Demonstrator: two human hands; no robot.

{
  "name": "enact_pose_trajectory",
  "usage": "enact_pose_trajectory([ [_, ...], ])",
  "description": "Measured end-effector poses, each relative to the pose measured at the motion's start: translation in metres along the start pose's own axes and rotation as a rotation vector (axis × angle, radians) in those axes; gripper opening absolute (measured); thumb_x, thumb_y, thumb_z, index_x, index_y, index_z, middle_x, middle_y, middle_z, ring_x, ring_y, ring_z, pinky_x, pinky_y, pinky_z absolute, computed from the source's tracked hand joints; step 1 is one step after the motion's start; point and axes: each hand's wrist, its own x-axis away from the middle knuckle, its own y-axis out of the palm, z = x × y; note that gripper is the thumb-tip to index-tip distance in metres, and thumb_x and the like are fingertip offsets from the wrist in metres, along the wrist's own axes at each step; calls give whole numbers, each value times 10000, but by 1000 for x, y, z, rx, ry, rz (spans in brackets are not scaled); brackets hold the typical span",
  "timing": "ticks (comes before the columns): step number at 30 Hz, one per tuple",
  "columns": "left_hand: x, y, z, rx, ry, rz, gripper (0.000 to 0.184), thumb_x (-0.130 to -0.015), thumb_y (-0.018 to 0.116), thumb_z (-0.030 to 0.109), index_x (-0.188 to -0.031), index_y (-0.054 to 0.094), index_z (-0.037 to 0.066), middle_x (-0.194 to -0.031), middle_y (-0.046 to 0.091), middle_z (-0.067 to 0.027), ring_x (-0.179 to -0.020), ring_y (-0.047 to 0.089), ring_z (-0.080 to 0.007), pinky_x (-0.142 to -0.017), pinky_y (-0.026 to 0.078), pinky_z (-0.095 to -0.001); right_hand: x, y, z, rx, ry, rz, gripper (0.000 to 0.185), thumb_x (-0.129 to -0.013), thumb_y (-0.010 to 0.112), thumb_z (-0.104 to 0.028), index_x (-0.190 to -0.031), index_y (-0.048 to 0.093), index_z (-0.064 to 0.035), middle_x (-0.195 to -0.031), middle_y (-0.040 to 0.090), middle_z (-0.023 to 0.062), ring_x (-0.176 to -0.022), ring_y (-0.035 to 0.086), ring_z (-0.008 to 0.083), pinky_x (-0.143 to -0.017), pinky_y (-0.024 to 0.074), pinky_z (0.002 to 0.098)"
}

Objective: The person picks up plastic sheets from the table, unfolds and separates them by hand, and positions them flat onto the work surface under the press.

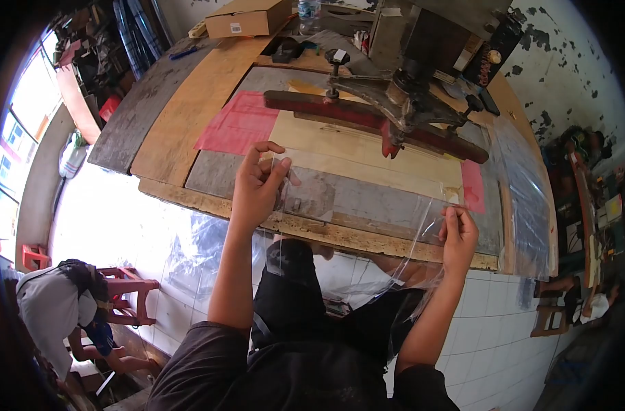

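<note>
A clear plastic sheet (367, 198) stretches between my two hands above the table's front edge and hangs toward my lap. My left hand (257, 183) pinches its upper left corner between thumb and fingers. The right side of the sheet is gripped by my right hand (457, 236), thumb against fingers. Behind the sheet, a yellowish sheet (367, 152) lies on the grey work plate (220, 168), with pink material (235, 122) showing at both its ends. Above these sits a press head with a long red bar (326, 108).
A cardboard box (248, 18) stands at the back left, near a blue pen (183, 53). More clear plastic sheets (528, 198) lie on the table's right side. At lower left, a person in a grey top (48, 308) sits near a red stool (131, 294).
</note>
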Motion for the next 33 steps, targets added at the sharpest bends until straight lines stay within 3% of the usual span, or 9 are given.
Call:
enact_pose_trajectory([
  [3, 2, 3, 10, -20, -41, -2, 284, -1094, 620, 132, -1360, 560, 53, -814, 767, -46, -572, 504, -7, -544, 376, -202, 0, 0, -1, 3, 5, 2, 318, -1087, 675, -306, -963, 706, -15, -682, 548, -34, -603, 493, 50, -564, 365, 233],
  [6, 1, 3, 5, -48, 29, 2, 289, -1106, 617, 157, -1375, 578, 59, -811, 756, -37, -526, 504, -5, -474, 348, -205, 1, 0, 2, 0, 5, 12, 313, -1086, 676, -305, -966, 708, -17, -686, 555, -35, -605, 503, 49, -566, 373, 229],
  [19, 1, 4, 4, -60, 39, 1, 313, -1108, 607, 131, -1408, 580, 47, -830, 753, -31, -571, 512, -4, -535, 375, -199, 2, 0, -1, -3, 8, 25, 316, -1083, 679, -306, -968, 702, -13, -697, 561, -30, -612, 502, 47, -571, 376, 231],
  [30, 1, 6, 0, -144, 44, 5, 442, -1045, 690, 99, -1463, 549, 64, -839, 763, -14, -625, 498, 5, -582, 368, -194, 2, -3, 3, -53, 24, -17, 271, -1087, 675, -280, -1004, 712, -25, -764, 623, -22, -636, 531, 51, -587, 410, 233],
  [33, -1, 5, -6, -122, 56, -10, 496, -1020, 721, 76, -1477, 529, 56, -865, 770, -42, -667, 565, -5, -599, 398, -195, 3, -3, 3, -78, 29, -22, 266, -1091, 671, -275, -1016, 713, -23, -779, 629, -29, -652, 544, 51, -606, 430, 229],
])
